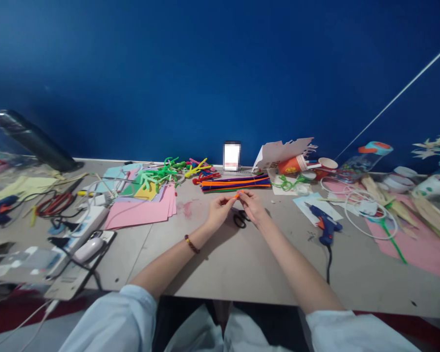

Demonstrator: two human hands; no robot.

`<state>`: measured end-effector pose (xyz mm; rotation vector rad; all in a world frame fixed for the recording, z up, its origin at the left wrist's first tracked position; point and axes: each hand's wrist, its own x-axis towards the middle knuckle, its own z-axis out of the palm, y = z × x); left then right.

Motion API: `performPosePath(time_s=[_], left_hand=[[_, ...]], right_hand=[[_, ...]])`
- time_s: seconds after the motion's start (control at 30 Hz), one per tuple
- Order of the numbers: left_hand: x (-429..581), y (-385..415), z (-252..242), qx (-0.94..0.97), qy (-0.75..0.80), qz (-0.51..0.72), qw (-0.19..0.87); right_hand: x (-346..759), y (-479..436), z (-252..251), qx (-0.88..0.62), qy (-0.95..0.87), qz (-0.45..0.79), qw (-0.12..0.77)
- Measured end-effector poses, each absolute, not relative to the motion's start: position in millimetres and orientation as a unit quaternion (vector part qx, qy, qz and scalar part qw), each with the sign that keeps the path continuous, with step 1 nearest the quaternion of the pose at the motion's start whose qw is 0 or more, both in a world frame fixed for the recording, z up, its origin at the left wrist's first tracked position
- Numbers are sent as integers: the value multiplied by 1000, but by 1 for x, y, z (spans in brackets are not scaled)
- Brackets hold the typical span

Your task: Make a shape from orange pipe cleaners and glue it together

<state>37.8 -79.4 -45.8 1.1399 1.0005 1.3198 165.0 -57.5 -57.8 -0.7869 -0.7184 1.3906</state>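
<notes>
Fingers (231, 199) of the left hand (219, 212) and the right hand (252, 206) are pinching a small orange pipe-cleaner piece (237, 195) from either side, the piece sitting between both hands, partly hidden by the fingertips. Black-handled scissors (240, 219) are lying on the bench (220, 264) just beneath and between the hands. A bundle of orange and purple pipe cleaners (235, 183) is lying just beyond the fingers. Stacked pink paper sheets (141, 211) are lying to the left, with green pipe-cleaner shapes (157, 176) heaped beyond them. A blue hot glue gun (324, 224) is resting to the right, its black cord trailing toward the bench edge. A beaded bracelet (192, 244) is circling the left wrist.
</notes>
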Motion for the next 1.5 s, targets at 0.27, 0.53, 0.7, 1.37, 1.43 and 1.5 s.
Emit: performPosePath(time_s=[0.27,0.53,0.7,1.37,1.43,1.5], left_hand=[[33,-78,-44,590,425,568,385],[2,-64,-52,831,353,429,-5],[-6,-66,-47,883,340,305,-109],[-3,-48,-75,852,379,350,-91],[-2,-46,-76,845,383,366,-70],[-1,-46,-76,836,390,385,-41]], right_hand=[[164,-60,-54,-341,-331,603,641],[172,-62,-53,-429,-503,488,569],[181,-62,-56,-465,-701,252,478],[186,-56,-70,-443,-792,144,394],[185,-56,-71,-457,-772,152,414],[186,-56,-70,-478,-742,155,443]])
